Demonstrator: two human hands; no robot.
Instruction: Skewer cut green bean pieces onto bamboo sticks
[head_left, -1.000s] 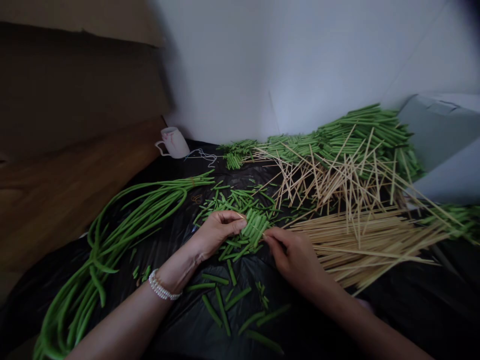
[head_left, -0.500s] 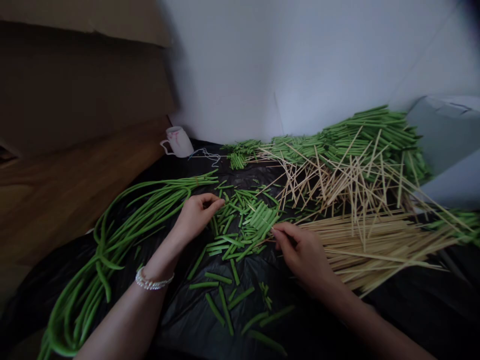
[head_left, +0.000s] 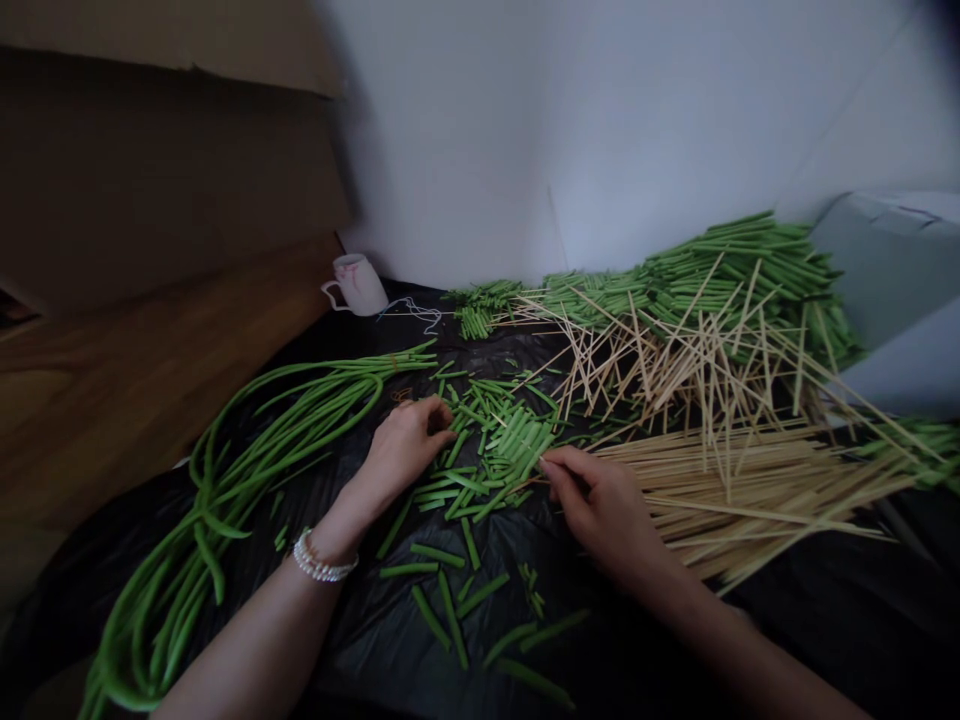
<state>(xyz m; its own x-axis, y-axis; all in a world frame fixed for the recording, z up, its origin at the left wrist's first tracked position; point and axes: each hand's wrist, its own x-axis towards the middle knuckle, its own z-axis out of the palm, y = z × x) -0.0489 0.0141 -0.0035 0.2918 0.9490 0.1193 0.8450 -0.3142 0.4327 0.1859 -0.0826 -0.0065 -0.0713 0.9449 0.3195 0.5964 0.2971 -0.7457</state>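
Cut green bean pieces (head_left: 450, 480) lie loose on black plastic sheeting (head_left: 352, 620) between my hands. My left hand (head_left: 412, 435), with a beaded bracelet on the wrist, is at the left edge of these pieces, thumb and fingers curled together; what they pinch, if anything, is hidden. My right hand (head_left: 596, 495) pinches the end of a thin skewer at the right of a row of bean pieces (head_left: 521, 437) that sit side by side on it. A bundle of long uncut beans (head_left: 217, 480) curves along the left.
Many wooden skewers (head_left: 750, 480) lie at the right, with more scattered crosswise behind them. Beyond is a large heap of skewered beans (head_left: 750, 270). A white mug (head_left: 361, 285) and string stand near the white wall. Cardboard is at upper left.
My left hand has moved slightly down and right, closer to the bean pieces, and its fingers have curled more. My right hand and the skewered row have hardly moved.
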